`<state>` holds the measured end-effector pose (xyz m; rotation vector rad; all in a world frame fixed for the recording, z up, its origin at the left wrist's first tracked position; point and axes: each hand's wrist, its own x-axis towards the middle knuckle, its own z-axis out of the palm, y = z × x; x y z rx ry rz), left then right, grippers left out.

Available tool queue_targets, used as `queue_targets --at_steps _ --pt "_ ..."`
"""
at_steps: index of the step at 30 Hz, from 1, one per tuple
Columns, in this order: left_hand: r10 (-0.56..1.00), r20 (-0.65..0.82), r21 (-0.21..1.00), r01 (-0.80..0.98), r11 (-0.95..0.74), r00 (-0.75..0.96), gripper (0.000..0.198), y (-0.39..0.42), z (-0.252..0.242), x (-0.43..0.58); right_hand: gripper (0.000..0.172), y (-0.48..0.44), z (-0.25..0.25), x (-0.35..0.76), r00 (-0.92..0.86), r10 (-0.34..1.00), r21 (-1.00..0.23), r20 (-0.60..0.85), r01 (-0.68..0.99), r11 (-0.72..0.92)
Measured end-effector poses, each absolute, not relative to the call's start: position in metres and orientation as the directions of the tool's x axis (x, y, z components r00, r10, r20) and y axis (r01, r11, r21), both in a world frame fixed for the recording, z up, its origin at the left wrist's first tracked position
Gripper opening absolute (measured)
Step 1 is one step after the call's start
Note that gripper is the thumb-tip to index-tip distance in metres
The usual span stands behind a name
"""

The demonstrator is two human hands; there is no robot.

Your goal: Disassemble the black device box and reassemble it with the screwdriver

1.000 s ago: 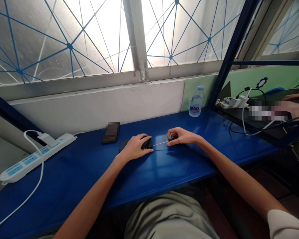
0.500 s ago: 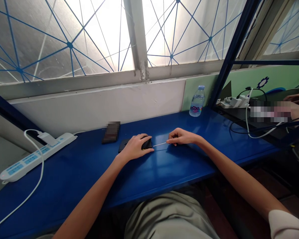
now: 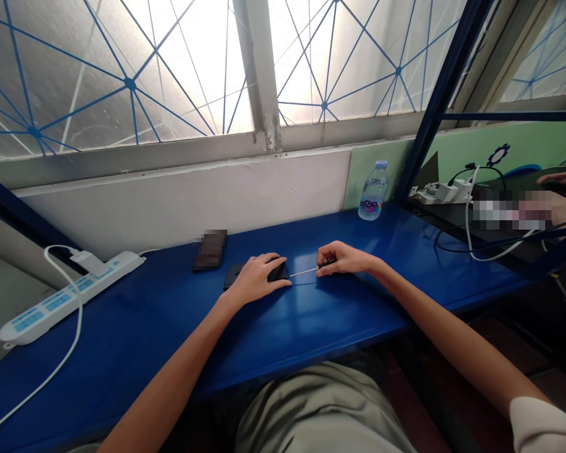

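Note:
My left hand (image 3: 258,278) rests over a flat black object (image 3: 277,273), thumb on the near side and fingers on the far side, holding it against the table. Its kind is unclear, and much of it is hidden under the hand. In my right hand (image 3: 338,258) is a screwdriver (image 3: 304,272), its dark handle pinched between curled fingers. The thin metal shaft lies almost level and points left, its tip meeting the right end of the black object. A black flat piece (image 3: 233,275) shows to the left of my left hand.
A dark, partly blurred flat item (image 3: 210,251) lies behind my left hand. On the left is a white power strip (image 3: 70,296) with a plugged-in charger and cable. A water bottle (image 3: 373,192) stands at the back right. Another person's hand (image 3: 563,189) is far right, near cables.
The fingers of my right hand have shifted around the screwdriver, so more of its dark handle shows. My left hand and the black object stay in place.

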<state>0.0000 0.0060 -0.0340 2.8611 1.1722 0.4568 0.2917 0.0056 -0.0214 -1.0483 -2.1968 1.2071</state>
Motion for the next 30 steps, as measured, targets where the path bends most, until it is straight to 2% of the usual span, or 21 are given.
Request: queue_targets --at_steps 4,13,18,24,30 --pt "0.692 0.263 0.135 0.685 -0.716 0.672 0.064 0.006 -0.036 0.0 0.045 0.003 -0.019 0.293 -0.652 0.757 -0.847 -0.046 0.427 0.317" --pt "0.703 0.26 0.141 0.694 -0.706 0.662 0.064 0.006 -0.034 0.001 0.054 0.003 -0.02 0.294 -0.672 0.738 -0.798 -0.059 0.476 0.369" --pt "0.712 0.257 0.185 0.689 -0.7 0.654 0.063 0.006 -0.031 0.002 0.059 0.003 -0.022 0.292 -0.683 0.727 -0.791 -0.067 0.48 0.378" --pt "0.765 0.237 0.326 0.693 -0.643 0.598 0.073 0.005 -0.022 0.002 0.056 0.003 -0.018 0.293 -0.672 0.736 -0.797 -0.081 0.487 0.357" --pt "0.816 0.173 0.468 0.683 -0.56 0.551 0.082 0.001 -0.016 0.002 0.055 0.008 -0.018 0.298 -0.532 0.847 -0.779 0.01 0.526 0.34"
